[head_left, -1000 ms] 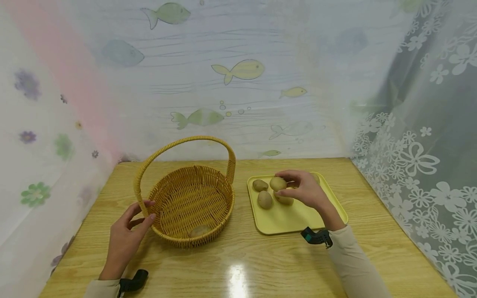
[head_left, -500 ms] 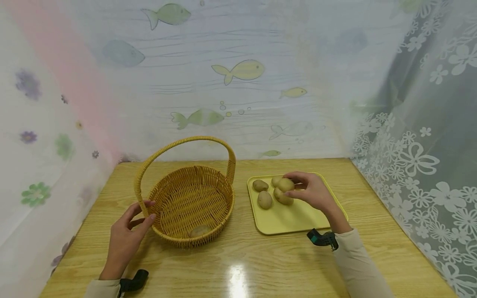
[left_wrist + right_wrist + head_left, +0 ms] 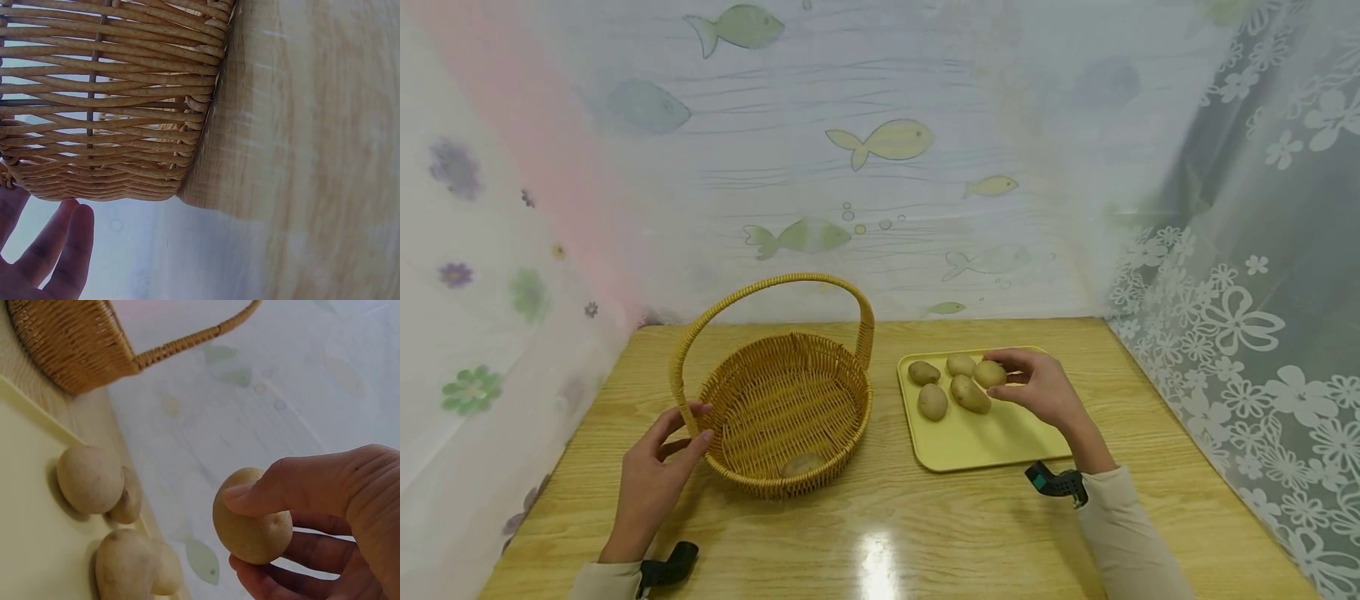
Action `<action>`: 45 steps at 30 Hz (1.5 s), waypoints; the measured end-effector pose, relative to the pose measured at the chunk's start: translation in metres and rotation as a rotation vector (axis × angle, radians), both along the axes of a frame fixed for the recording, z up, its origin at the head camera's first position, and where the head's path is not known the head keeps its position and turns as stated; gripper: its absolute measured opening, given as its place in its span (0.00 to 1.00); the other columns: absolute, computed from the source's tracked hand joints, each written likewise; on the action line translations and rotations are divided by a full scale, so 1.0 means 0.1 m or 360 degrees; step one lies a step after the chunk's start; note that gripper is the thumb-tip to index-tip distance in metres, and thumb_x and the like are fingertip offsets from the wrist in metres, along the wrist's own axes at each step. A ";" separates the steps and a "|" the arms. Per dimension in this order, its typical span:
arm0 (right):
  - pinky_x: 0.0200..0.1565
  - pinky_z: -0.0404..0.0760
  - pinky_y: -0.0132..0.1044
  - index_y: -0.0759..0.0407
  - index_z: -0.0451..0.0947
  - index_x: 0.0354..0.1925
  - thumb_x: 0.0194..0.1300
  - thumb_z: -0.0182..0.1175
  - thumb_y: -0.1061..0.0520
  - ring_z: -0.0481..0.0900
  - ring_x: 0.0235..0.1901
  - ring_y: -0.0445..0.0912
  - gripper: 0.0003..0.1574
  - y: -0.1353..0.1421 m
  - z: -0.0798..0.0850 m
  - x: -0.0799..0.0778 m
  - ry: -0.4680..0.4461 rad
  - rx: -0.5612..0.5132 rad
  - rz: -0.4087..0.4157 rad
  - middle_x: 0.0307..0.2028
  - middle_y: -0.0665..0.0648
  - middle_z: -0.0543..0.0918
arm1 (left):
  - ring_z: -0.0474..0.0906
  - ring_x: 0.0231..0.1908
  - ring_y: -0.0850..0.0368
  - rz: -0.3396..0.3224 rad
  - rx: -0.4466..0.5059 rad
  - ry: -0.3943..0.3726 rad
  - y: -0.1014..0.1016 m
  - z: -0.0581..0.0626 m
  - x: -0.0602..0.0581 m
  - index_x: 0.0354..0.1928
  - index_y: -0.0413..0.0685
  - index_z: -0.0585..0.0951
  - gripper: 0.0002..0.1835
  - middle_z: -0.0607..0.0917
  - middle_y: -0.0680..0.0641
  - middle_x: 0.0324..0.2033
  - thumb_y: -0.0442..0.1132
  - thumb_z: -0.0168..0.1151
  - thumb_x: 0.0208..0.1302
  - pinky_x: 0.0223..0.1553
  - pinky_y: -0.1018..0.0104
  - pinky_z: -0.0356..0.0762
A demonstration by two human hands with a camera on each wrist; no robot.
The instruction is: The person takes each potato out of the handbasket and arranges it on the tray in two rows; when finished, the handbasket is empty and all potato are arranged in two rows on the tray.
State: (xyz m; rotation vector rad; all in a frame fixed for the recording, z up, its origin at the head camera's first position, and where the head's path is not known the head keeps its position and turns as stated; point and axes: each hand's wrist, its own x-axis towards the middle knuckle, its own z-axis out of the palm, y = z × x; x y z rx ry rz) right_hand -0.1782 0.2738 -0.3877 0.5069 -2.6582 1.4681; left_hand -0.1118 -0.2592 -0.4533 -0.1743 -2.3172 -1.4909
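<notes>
My right hand (image 3: 1037,385) pinches a potato (image 3: 253,519) between thumb and fingers, over the yellow tray (image 3: 970,446). In the right wrist view that potato appears raised off the tray. Several other potatoes lie on the tray's left half, among them an oblong one (image 3: 970,394) and a rounder one (image 3: 933,402). On the left stands a round wicker basket (image 3: 790,400), one potato (image 3: 803,465) inside at its near wall. My left hand (image 3: 655,479) grips the basket's rim at the base of the handle, fingers and thumb on either side.
The basket's tall arched handle (image 3: 797,279) rises above the wooden table (image 3: 880,517). A fish-print curtain (image 3: 880,192) hangs behind the table, with patterned sheets on both sides. Bare wood shows between basket and tray.
My right hand has moved a little to the right with the potato, uncovering a potato behind it on the tray. The left hand and basket have stayed put.
</notes>
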 end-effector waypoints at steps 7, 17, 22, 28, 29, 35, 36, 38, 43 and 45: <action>0.50 0.85 0.35 0.68 0.79 0.64 0.65 0.72 0.66 0.81 0.54 0.61 0.30 0.06 -0.05 -0.03 0.0003 0.0037 -0.0041 0.58 0.67 0.81 | 0.78 0.58 0.59 0.0004 0.0008 -0.0011 0.00 -0.01 0.00 0.66 0.48 0.80 0.21 0.84 0.46 0.59 0.38 0.68 0.74 0.49 0.77 0.80; 0.49 0.87 0.40 0.70 0.78 0.64 0.64 0.73 0.68 0.80 0.54 0.63 0.31 0.16 -0.15 -0.09 0.0022 0.0116 -0.0104 0.58 0.68 0.81 | 0.78 0.58 0.59 0.0024 0.0007 -0.0046 -0.02 -0.05 -0.01 0.66 0.48 0.80 0.21 0.84 0.47 0.59 0.38 0.68 0.74 0.49 0.75 0.80; 0.49 0.87 0.43 0.71 0.79 0.63 0.63 0.73 0.67 0.80 0.54 0.63 0.31 0.20 -0.19 -0.10 0.0014 0.0165 -0.0134 0.57 0.69 0.81 | 0.78 0.57 0.59 0.0022 0.0003 -0.0047 -0.01 -0.05 -0.01 0.66 0.48 0.80 0.21 0.84 0.47 0.59 0.37 0.68 0.74 0.49 0.75 0.80; 0.50 0.87 0.49 0.71 0.79 0.62 0.64 0.74 0.66 0.81 0.53 0.64 0.30 0.25 -0.27 -0.12 0.0015 0.0203 -0.0149 0.56 0.69 0.80 | 0.78 0.58 0.61 0.0014 -0.0006 -0.0045 -0.01 -0.04 0.00 0.66 0.48 0.80 0.21 0.84 0.46 0.59 0.39 0.67 0.74 0.49 0.75 0.80; 0.50 0.87 0.50 0.71 0.80 0.62 0.64 0.74 0.65 0.81 0.53 0.64 0.30 0.25 -0.28 -0.13 0.0017 0.0215 -0.0157 0.56 0.69 0.81 | 0.78 0.58 0.61 0.0013 -0.0008 -0.0043 -0.01 -0.04 0.00 0.66 0.48 0.80 0.21 0.84 0.46 0.59 0.39 0.67 0.74 0.50 0.75 0.80; 0.47 0.87 0.55 0.69 0.81 0.61 0.63 0.74 0.64 0.82 0.51 0.64 0.29 0.30 -0.38 -0.17 -0.0012 0.0288 -0.0202 0.53 0.68 0.83 | 0.77 0.58 0.61 0.0010 -0.0018 -0.0037 -0.01 -0.04 0.00 0.66 0.48 0.80 0.21 0.84 0.46 0.59 0.40 0.67 0.74 0.50 0.75 0.80; 0.46 0.86 0.55 0.69 0.81 0.61 0.63 0.74 0.64 0.83 0.51 0.64 0.29 0.30 -0.39 -0.18 -0.0021 0.0293 -0.0206 0.53 0.68 0.83 | 0.78 0.58 0.61 0.0010 -0.0020 -0.0039 -0.02 -0.04 0.00 0.66 0.48 0.80 0.21 0.84 0.45 0.59 0.40 0.67 0.75 0.50 0.75 0.80; 0.45 0.86 0.55 0.69 0.81 0.61 0.63 0.73 0.64 0.83 0.50 0.64 0.29 0.32 -0.43 -0.18 -0.0033 0.0296 -0.0204 0.52 0.68 0.84 | 0.78 0.58 0.60 0.0016 -0.0027 -0.0047 -0.02 -0.04 0.00 0.66 0.48 0.80 0.21 0.84 0.46 0.59 0.41 0.67 0.75 0.49 0.75 0.80; 0.45 0.86 0.56 0.69 0.81 0.60 0.62 0.74 0.63 0.83 0.50 0.63 0.29 0.34 -0.46 -0.19 -0.0048 0.0313 -0.0218 0.50 0.67 0.85 | 0.78 0.58 0.61 0.0020 -0.0034 -0.0052 -0.02 -0.04 0.00 0.66 0.48 0.80 0.21 0.84 0.46 0.59 0.41 0.67 0.75 0.49 0.76 0.80; 0.45 0.86 0.56 0.68 0.81 0.60 0.62 0.74 0.63 0.83 0.50 0.63 0.29 0.34 -0.47 -0.19 -0.0051 0.0318 -0.0227 0.51 0.67 0.84 | 0.78 0.58 0.61 0.0016 -0.0028 -0.0043 -0.02 -0.03 -0.01 0.66 0.48 0.80 0.21 0.84 0.46 0.59 0.40 0.67 0.74 0.49 0.76 0.80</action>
